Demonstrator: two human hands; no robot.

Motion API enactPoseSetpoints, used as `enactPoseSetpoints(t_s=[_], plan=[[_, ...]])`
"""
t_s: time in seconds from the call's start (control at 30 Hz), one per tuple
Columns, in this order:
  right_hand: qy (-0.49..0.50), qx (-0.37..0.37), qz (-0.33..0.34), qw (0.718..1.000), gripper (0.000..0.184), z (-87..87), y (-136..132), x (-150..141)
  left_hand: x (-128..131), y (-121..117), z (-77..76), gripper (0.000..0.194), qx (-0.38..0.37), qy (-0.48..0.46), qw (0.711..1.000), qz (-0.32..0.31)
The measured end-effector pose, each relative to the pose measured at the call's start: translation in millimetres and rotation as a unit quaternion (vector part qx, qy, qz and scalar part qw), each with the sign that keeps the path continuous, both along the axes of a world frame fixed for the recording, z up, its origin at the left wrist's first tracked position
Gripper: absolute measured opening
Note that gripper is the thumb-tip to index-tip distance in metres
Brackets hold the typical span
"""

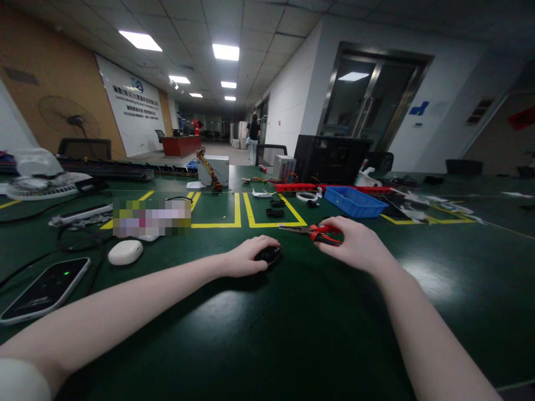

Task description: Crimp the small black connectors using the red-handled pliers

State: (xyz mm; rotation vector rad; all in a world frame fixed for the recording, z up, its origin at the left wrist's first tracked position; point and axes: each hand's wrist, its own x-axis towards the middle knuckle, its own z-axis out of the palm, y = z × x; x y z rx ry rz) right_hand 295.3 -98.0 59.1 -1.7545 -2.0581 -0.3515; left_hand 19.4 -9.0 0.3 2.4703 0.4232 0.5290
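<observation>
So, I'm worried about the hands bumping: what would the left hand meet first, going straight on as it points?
Past the small black object it grasps, the left hand would probably meet the long-nosed metal pliers with red-and-black handles, held by the right hand; depth is unclear.

The place looks like an office with an electronics workbench set up in it. A white wall panel [134, 125] bears a logo and lines of lettering, a red front desk [181, 146] stands beyond, and a tiled ceiling [263, 28] carries at least 6 lit panels [225, 52]. The workshop side shows in a broad green table [259, 334] marked off with yellow lines [237, 211], a metal box [223, 167] with bundled wires [207, 165], a blue tray [359, 208] and red-handled pliers [315, 230].
</observation>
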Motion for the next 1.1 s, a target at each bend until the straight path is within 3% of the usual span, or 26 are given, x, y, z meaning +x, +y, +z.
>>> enactPoseSetpoints(t_s=[0.2,0.4,0.67,0.87,1.1], plan=[[-0.011,0.009,0.017,1.0,0.038,3.0,-2,-7,1,-2,-2.3,0.051,0.051,0.016,0.998,0.019],[-0.005,0.021,0.036,0.999,0.034,-0.2,3,-11,1,-1,-4.9,0.049,0.052,0.003,0.998,0.026],[-0.071,0.035,0.05,0.996,0.032,-22.1,23,-15,1,3,-7.1,0.045,0.042,-0.016,0.993,0.112],[-0.101,0.036,0.068,0.992,0.025,-37.8,35,-14,0,10,-12.2,0.044,0.03,-0.047,0.991,0.124],[-0.065,0.005,0.092,0.994,0.018,-43.0,36,-20,0,8,-10.2,0.046,0.021,-0.058,0.988,0.142]])
